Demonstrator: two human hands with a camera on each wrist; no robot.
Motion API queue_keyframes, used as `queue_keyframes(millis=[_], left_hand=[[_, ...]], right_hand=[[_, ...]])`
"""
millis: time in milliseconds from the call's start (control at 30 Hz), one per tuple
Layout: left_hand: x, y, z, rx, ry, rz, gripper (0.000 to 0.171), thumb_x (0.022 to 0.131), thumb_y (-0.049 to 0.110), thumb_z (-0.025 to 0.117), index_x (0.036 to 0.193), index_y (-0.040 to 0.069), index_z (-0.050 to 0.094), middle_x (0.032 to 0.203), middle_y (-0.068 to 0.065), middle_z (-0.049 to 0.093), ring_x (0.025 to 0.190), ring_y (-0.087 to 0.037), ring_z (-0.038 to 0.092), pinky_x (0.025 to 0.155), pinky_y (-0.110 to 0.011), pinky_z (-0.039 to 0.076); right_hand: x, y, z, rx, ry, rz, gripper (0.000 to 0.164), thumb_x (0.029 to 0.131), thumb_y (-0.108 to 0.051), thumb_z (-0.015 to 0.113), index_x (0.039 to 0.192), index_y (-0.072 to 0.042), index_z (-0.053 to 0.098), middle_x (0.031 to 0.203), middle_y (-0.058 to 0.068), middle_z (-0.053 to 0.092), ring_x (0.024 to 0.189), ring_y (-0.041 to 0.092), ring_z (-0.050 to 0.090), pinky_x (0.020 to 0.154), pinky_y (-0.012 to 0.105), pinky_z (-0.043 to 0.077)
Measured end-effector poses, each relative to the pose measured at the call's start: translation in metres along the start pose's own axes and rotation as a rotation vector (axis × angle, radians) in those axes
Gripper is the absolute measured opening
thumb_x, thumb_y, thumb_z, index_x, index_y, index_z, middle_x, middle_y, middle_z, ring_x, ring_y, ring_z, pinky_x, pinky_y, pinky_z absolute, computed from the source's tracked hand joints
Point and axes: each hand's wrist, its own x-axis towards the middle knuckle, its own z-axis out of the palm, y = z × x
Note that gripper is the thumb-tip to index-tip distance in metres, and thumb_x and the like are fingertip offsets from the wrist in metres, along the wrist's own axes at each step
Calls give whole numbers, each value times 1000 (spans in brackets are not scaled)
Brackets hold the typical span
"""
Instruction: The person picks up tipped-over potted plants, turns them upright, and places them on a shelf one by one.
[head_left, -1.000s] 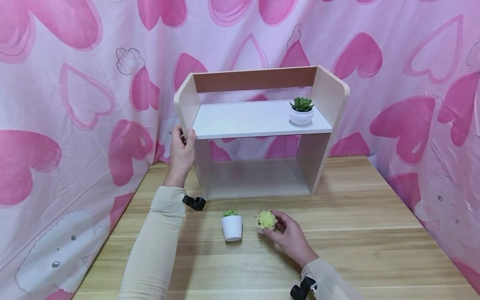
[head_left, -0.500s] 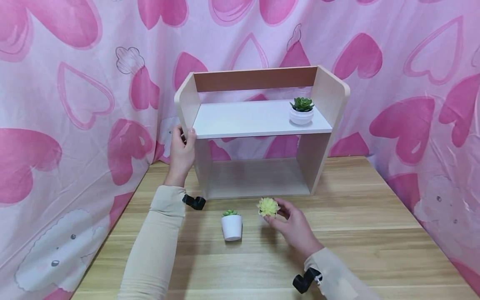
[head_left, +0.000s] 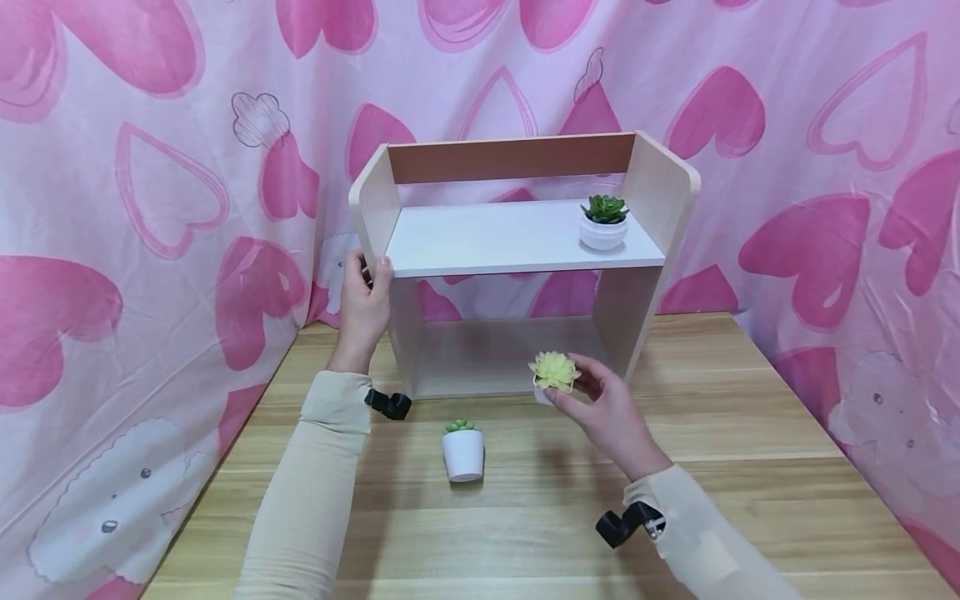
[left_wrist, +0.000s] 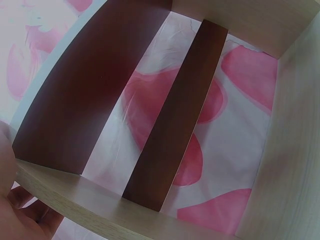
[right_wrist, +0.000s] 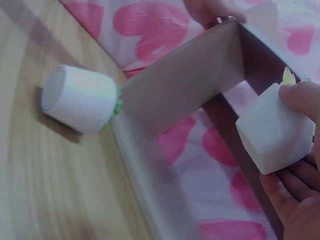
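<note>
My left hand (head_left: 365, 304) grips the left side panel of a small wooden shelf (head_left: 517, 358), its thumb at the front edge by the white middle board (head_left: 495, 242). In my right hand (head_left: 611, 408) is a yellow-green succulent in a white pot (head_left: 553, 372), pinched by the pot between thumb and fingers. It hangs in the air in front of the lower compartment; the right wrist view shows the pot's angular white underside (right_wrist: 275, 130). A second succulent, green in a round white pot (head_left: 463, 455), lies tipped on the table, its base toward me.
A dark green succulent in a ribbed white pot (head_left: 603, 223) stands at the right end of the middle board. The shelf rests on a wood-grain table (head_left: 720, 433), near a pink heart-patterned curtain (head_left: 795, 250) behind and at the sides.
My right hand has lifted the yellow-green succulent off the table and carried it forward and slightly right, toward the shelf. The left hand stays in place on the side panel.
</note>
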Motion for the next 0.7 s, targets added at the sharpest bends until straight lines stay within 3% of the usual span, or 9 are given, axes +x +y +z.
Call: queue_keyframes(millis=[133,267,467,700], left_hand=[[1,-1,1,-12,22,46,55,113,32,49,157,1,38,154,-28,49,139,-38,54,121,-57,43],[0,0,1,-8,21,36,55,113,34,49,157,2,38,154,-27,49,138,-37,54,121,-57,43],[-1,1,0,4,10,6,59,113,39,49,159,4,36,158,-24,47,143,-37,51,124,-57,41],[-1,1,0,13,11,11,59,113,40,48,159,6,36,159,-23,47,143,-37,51,124,-58,41]], right_hand=[[3,-8,-5,11,18,-44,68,96,-15,82,154,0,52,147,21,62,137,39,61,93,13,56],[6,-16,-6,-8,38,-92,65,95,-14,83,152,0,54,145,21,64,135,37,62,93,12,55],[15,-35,-5,-73,69,-145,65,94,-21,85,151,-4,58,144,16,67,132,34,66,106,38,59],[27,-63,-4,-64,92,-202,62,94,-16,85,149,-2,59,141,17,68,128,33,67,90,11,56]])
